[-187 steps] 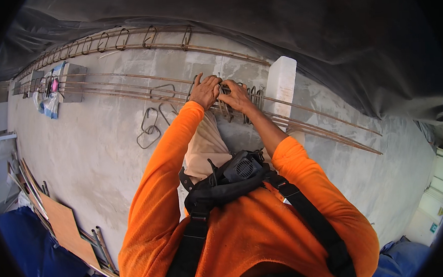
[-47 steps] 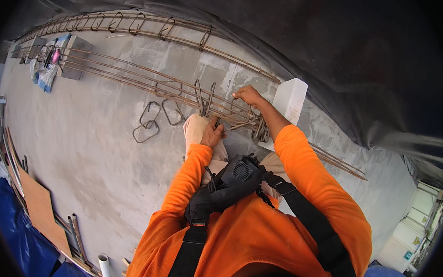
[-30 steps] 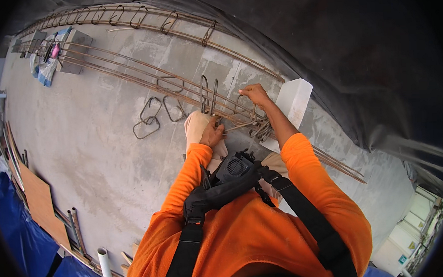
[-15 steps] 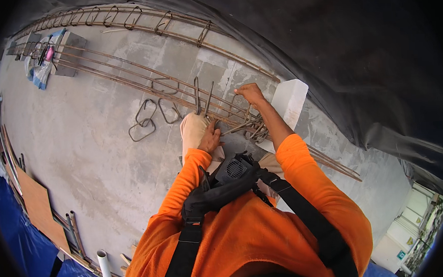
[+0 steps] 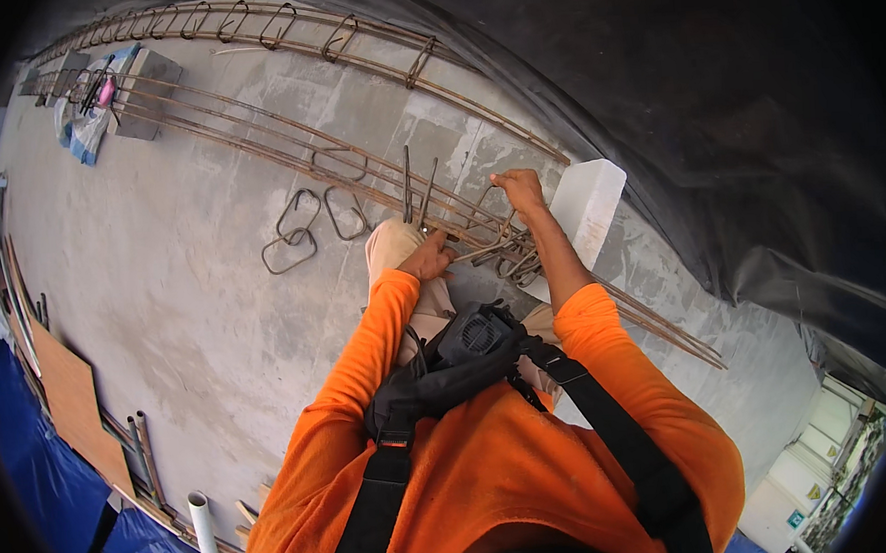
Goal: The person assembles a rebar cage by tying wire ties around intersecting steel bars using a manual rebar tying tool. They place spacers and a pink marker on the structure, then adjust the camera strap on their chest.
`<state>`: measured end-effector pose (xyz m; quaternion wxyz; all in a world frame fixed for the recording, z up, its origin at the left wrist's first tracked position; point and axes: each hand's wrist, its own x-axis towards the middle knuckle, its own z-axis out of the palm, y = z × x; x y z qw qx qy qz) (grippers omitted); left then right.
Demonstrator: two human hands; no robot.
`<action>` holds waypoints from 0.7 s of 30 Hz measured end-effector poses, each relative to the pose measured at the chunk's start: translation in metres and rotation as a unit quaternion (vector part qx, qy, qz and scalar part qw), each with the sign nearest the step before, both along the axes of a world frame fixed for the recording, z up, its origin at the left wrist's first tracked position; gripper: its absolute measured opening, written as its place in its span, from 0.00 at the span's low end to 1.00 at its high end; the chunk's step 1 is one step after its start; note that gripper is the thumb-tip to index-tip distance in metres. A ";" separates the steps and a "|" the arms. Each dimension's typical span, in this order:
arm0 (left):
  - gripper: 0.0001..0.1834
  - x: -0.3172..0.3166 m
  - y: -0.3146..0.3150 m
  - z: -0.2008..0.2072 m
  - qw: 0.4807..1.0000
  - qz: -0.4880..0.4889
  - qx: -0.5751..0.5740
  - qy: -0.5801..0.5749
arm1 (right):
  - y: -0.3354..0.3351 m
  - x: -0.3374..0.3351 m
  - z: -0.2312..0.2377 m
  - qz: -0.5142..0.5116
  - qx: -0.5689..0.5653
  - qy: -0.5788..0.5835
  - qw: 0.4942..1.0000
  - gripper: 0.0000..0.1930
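Note:
Thin brown steel bars (image 5: 255,136) run in a long bundle across the floor, past my knees. My right hand (image 5: 521,189) pinches a bent steel stirrup (image 5: 479,206) at its upper end, above the bars. A heap of stirrups (image 5: 519,257) lies on the bars below that wrist. My left hand (image 5: 428,256) is beside my knee at the near edge of the bars, its fingers curled; what they grip is hidden. Two dark metal rods (image 5: 407,183) stick up just beyond it. More loose stirrups (image 5: 295,229) lie on the floor to the left.
A pale block (image 5: 588,204) stands right of my right hand. Another block (image 5: 148,97) props the bars at far left. A finished rebar cage (image 5: 341,42) lies along black sheeting (image 5: 674,94). Plywood (image 5: 69,396), pipes and blue tarpaulin (image 5: 31,448) are at left.
My view has shifted slightly, so the scene sits a little differently. My right hand stays on the stirrup; my left hand stays low at the bars with its fingers slightly shifted.

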<state>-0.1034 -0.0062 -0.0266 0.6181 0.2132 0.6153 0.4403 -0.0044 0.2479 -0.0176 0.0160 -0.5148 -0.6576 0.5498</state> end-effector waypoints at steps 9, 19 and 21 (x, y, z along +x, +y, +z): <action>0.20 -0.005 0.012 0.010 0.984 -0.128 -0.074 0.099 | 0.010 -0.046 0.003 0.282 -0.089 -0.181 0.938 0.17; 0.17 0.001 0.001 0.031 0.945 -0.224 -0.035 0.237 | 0.009 -0.038 -0.037 0.204 -0.150 -0.084 0.964 0.18; 0.16 0.000 0.007 0.042 0.957 -0.203 -0.072 0.195 | 0.014 -0.041 -0.033 0.200 -0.154 -0.125 0.959 0.18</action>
